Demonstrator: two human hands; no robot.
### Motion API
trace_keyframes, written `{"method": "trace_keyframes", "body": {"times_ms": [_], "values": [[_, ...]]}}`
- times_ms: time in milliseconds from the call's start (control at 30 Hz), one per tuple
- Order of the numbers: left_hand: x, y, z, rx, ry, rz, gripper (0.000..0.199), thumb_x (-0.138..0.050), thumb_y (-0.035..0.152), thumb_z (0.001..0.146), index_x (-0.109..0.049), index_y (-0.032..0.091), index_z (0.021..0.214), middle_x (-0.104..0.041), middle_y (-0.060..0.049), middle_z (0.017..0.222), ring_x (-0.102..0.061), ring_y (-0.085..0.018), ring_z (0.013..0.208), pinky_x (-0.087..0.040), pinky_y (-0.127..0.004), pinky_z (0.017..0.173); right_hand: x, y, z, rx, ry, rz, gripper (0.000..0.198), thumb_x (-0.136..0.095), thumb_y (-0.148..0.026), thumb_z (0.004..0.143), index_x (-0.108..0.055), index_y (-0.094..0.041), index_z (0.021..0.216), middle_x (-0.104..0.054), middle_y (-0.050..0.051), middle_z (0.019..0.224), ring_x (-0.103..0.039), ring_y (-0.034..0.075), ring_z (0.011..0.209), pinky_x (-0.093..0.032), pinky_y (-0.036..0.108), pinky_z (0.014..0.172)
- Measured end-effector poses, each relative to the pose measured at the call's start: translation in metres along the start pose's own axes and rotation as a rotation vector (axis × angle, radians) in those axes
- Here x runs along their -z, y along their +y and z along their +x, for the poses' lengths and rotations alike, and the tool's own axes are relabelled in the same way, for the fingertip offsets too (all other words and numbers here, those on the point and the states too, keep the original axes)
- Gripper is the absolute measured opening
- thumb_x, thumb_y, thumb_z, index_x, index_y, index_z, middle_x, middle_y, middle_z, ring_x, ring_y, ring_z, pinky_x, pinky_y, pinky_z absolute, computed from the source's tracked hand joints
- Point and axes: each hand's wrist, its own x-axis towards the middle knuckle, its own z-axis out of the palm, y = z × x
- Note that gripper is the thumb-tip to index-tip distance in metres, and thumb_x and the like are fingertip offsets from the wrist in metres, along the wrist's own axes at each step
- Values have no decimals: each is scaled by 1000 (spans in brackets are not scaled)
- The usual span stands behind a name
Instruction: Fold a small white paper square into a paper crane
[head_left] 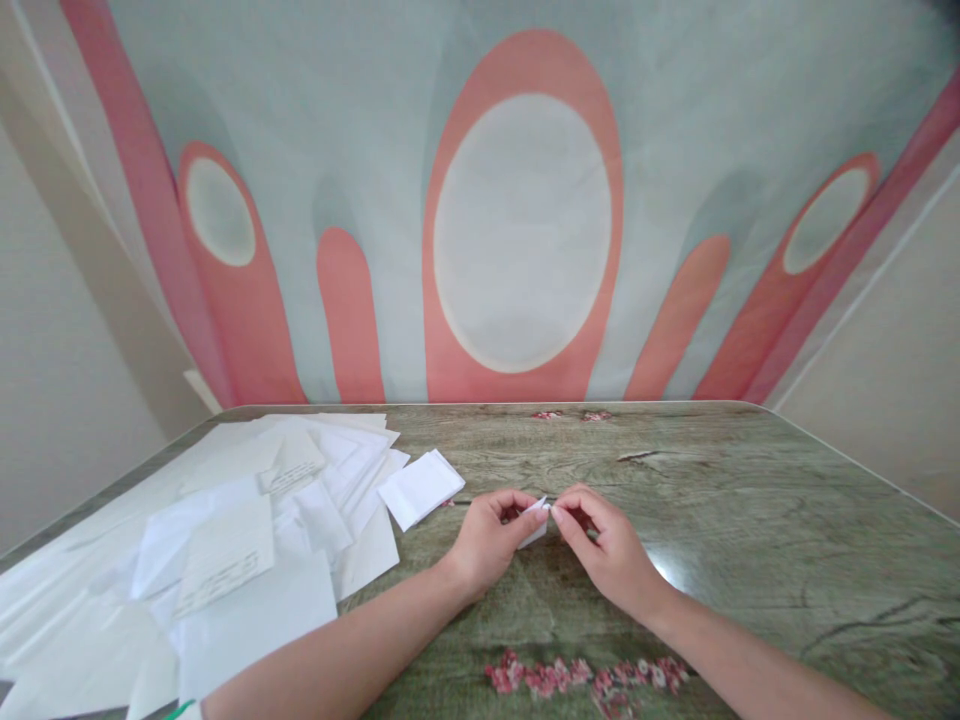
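Between my two hands, just above the tabletop, is a small folded piece of white paper. My left hand pinches it between thumb and fingers, and its lower part shows below the thumb. The thumb and forefinger of my right hand are closed at the paper's right tip, where a small white bit shows. The fingers cover much of the paper, so its full shape is hidden. A folded white paper packet lies flat on the table, left of and beyond my left hand.
A loose, overlapping pile of white papers and envelopes covers the table's left side, some with printed lines. The wood-patterned table bears pink flower prints. Behind its far edge hangs a grey-green and coral backdrop.
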Motion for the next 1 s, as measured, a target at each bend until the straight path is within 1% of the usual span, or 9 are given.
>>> {"method": "trace_keyframes", "body": {"times_ms": [200, 400, 500, 600, 700, 867, 1000], "values": [[1, 0, 0, 32, -14, -60, 27, -70, 36, 67, -67, 12, 78, -61, -1, 66, -47, -10, 58, -34, -21, 56, 0, 0, 0, 9, -4, 3, 16, -45, -26, 88, -53, -19, 76, -51, 1, 74, -49, 14, 66, -40, 25, 59], [0, 3, -1, 33, -7, -92, 27, -71, 37, 65, -68, 12, 74, -62, -1, 64, -47, -10, 57, -35, -21, 57, 1, -1, 0, 11, -3, 13, 17, -45, -28, 88, -52, -19, 76, -51, 1, 74, -50, 14, 66, -41, 25, 58], [0, 4, -1, 36, -2, -78, 28, -71, 39, 64, -68, 12, 73, -61, 0, 62, -45, -9, 55, -34, -20, 53, -1, 2, -1, -27, -14, 15, 16, -46, -30, 88, -52, -19, 78, -51, 1, 74, -49, 13, 64, -40, 24, 57], [1, 3, 0, 48, -4, -47, 32, -70, 43, 65, -69, 12, 75, -59, 0, 60, -41, -8, 51, -32, -19, 47, -3, 5, -2, -75, -59, 13, 14, -49, -33, 86, -53, -19, 82, -52, 0, 73, -49, 12, 60, -40, 23, 53], [2, 3, 0, 45, -34, -53, 35, -68, 45, 66, -70, 12, 78, -60, -2, 63, -43, -8, 52, -34, -19, 47, -4, 6, -2, -74, -92, -17, 17, -49, -33, 86, -54, -19, 78, -51, -1, 69, -49, 12, 60, -39, 23, 54], [3, 5, 0, 29, -76, -64, 33, -66, 44, 68, -71, 13, 78, -60, -3, 68, -46, -9, 57, -38, -19, 48, -4, 5, -1, -84, -93, -19, 21, -48, -34, 86, -53, -19, 72, -48, -3, 63, -46, 12, 57, -36, 23, 52], [2, 7, -1, 55, -74, -70, 33, -66, 43, 68, -71, 13, 79, -61, -2, 66, -47, -9, 56, -39, -20, 50, -5, 5, -1, -113, -99, 13, 24, -46, -36, 87, -56, -19, 73, -51, -2, 64, -49, 13, 59, -39, 23, 54]]}}
